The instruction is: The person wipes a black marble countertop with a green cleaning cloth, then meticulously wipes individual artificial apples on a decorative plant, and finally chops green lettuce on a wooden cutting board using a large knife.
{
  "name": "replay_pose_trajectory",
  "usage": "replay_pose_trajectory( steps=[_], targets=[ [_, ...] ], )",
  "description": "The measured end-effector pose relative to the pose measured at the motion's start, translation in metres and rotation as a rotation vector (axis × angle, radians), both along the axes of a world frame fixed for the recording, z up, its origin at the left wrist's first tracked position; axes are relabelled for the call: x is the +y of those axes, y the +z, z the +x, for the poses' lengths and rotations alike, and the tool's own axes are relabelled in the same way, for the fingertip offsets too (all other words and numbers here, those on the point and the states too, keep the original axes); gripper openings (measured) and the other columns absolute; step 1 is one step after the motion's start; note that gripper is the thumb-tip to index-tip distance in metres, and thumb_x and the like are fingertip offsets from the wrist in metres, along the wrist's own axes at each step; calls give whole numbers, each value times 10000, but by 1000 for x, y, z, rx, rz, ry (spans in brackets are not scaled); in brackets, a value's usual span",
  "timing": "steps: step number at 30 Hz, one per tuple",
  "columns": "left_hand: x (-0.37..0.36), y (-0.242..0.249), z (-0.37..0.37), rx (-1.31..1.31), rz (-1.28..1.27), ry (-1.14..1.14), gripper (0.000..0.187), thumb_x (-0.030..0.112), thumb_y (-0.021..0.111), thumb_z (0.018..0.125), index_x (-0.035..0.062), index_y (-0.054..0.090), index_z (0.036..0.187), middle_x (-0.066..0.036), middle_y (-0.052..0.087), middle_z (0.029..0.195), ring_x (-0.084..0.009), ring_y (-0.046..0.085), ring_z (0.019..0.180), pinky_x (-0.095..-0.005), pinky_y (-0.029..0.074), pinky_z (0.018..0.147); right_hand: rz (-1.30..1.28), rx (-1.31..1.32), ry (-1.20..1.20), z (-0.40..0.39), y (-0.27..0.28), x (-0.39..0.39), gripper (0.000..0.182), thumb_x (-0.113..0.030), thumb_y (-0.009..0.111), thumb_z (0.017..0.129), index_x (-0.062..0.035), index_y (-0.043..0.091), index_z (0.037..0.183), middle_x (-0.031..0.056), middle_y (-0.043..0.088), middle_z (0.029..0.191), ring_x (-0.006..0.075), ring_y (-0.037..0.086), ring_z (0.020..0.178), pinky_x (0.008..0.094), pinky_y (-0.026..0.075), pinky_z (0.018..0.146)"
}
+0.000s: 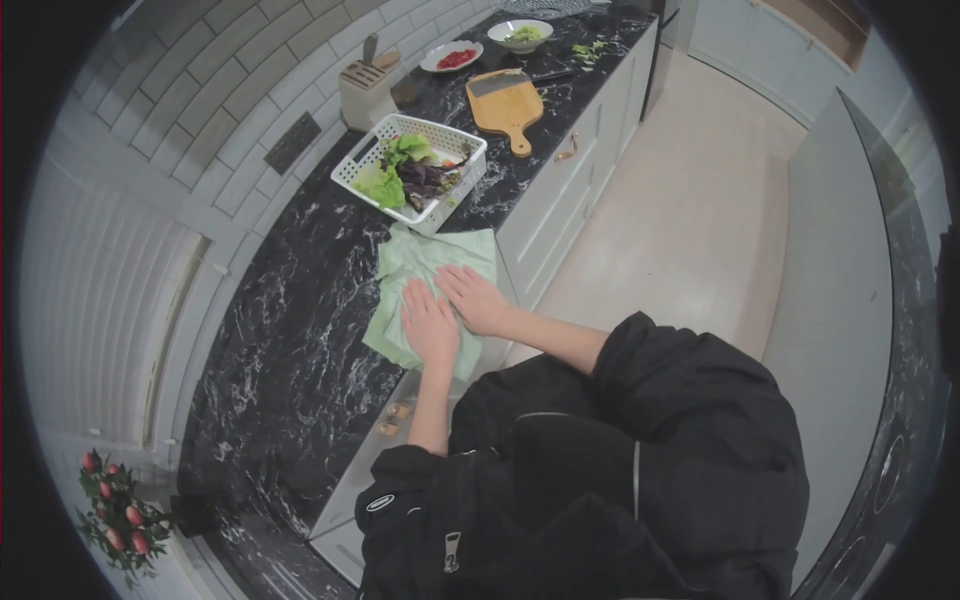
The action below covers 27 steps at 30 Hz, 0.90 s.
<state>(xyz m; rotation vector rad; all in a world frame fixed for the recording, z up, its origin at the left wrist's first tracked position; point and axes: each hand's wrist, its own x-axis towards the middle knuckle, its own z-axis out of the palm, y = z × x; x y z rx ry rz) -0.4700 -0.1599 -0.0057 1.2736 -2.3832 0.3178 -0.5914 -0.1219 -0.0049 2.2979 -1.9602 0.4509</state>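
Observation:
A light green cloth (412, 258) is spread on the black marbled counter, with creases in it and its near part hanging over the front edge. My left hand (430, 322) lies flat on the cloth, fingers stretched forward. Beside it, my right hand (474, 299) also presses flat on the cloth, its fingertips pointing toward the left hand. Neither hand grips anything. Just beyond the cloth stands a white perforated basket (436, 216) holding green lettuce (381, 187) and dark purple leaves (428, 180).
Farther along the counter (290, 330) are a wooden cutting board (507, 112) with a cleaver blade (499, 82), a knife block (366, 100), a plate of chopped red pieces (432, 62) and a bowl of green pieces (498, 40). A red-flowered plant (122, 515) stands lower left.

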Motion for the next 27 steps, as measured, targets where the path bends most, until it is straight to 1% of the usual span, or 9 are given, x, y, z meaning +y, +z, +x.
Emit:
replay_pose_trajectory(
  steps=[3, 6, 8, 11, 15, 18, 21, 24, 27],
  targets=[
    [5, 4, 9, -25, -35, -21, 466, 304, 337, 951, 16, 388, 1314, -119, 373, 1375, -238, 353, 1272, -380, 321, 1008, -8, 70, 68, -10, -6, -9, 690, -173, 555, 839, -65, 171, 1401, 152, 207, 1441, 298, 205, 1333, 416, 205, 1074],
    [12, 14, 31, -61, 73, -50, 682, 497, 350, 901, -9, 288, 1354, -150, 312, 1402, -261, 286, 1306, -401, 263, 1042, -56, 120, 184, -9, -15, -35, 861, -365, 665, 751, -177, 149, 1415, 175, 264, 1407, 369, 273, 1285, 469, 258, 1026],
    [9, 9, 53, -85, 24, -56, 737, 475, 494, 830, -6, 289, 1350, -140, 331, 1394, -260, 314, 1293, -383, 281, 1036, -173, 175, 268, 10, -29, -53, 1021, -634, 613, 583, -156, 224, 1396, 174, 309, 1392, 409, 310, 1259, 531, 270, 998],
    [15, 8, 94, -92, 40, -23, 768, 475, 561, 795, 33, 287, 1360, -106, 351, 1389, -251, 337, 1281, -375, 306, 1014, -265, 187, 369, 51, -28, -54, 1066, -715, 615, 550, -102, 295, 1361, 195, 364, 1350, 418, 361, 1223, 556, 291, 978],
    [33, 10, 163, -52, 107, -16, 702, 292, 615, 789, 13, 298, 1349, -141, 371, 1365, -301, 356, 1254, -415, 297, 1018, -360, 100, 459, 125, -39, -49, 989, -632, 686, 559, -98, 350, 1321, 206, 408, 1308, 364, 390, 1213, 587, 273, 954],
    [47, 10, 211, -75, 231, 99, 629, 301, 505, 854, 38, 264, 1372, -130, 319, 1401, -310, 286, 1298, -411, 254, 1042, -283, 54, 482, 179, -23, -33, 805, -592, 644, 640, -109, 447, 1253, 160, 438, 1302, 298, 366, 1246, 549, 235, 995],
    [56, 10, 231, -117, 258, 175, 597, 285, 426, 907, 22, 200, 1393, -144, 241, 1437, -302, 235, 1324, -413, 227, 1055, -39, 174, 508, 203, -11, -22, 746, -555, 480, 804, -123, 260, 1371, 101, 233, 1431, 254, 167, 1341, 494, 128, 1073],
    [59, 4, 224, -163, 248, 260, 579, 343, 328, 933, 26, 190, 1397, -133, 219, 1450, -279, 207, 1341, -404, 211, 1060, -90, 60, 601, 196, -20, -24, 704, -507, 455, 848, -74, 272, 1372, 109, 269, 1426, 245, 195, 1343, 463, 123, 1096],
    [56, 6, 206, -169, 218, 309, 569, 358, 286, 945, 5, 214, 1385, -137, 232, 1444, -279, 220, 1336, -398, 202, 1068, -76, 15, 638, 181, -10, -26, 592, -361, 464, 870, -65, 310, 1359, 95, 280, 1426, 236, 195, 1345, 447, 120, 1100]
  ],
)
